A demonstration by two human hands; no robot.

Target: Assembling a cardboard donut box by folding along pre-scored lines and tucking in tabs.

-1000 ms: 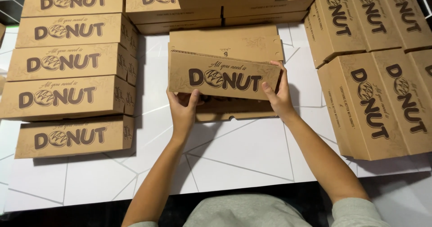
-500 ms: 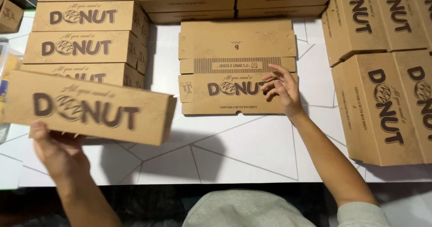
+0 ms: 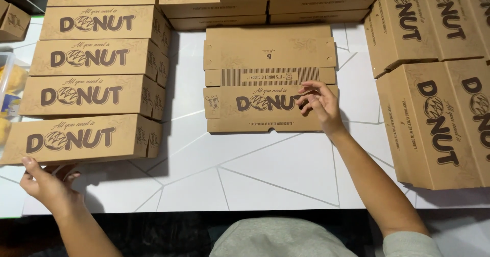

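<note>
Looking down from the head camera: a flat, unfolded brown cardboard box blank [image 3: 269, 81] is seen lying on the white table [image 3: 255, 175], mid-table, printed face up with creased panels and a barcode strip. The right hand [image 3: 319, 104] is rested on its right end, fingers loosely spread, nothing gripped. The left hand [image 3: 46, 180] is held open under the near edge of a folded brown box [image 3: 84, 138], the lowest of the left stack [image 3: 97, 58]. More folded boxes [image 3: 439, 83] are stacked at right.
</note>
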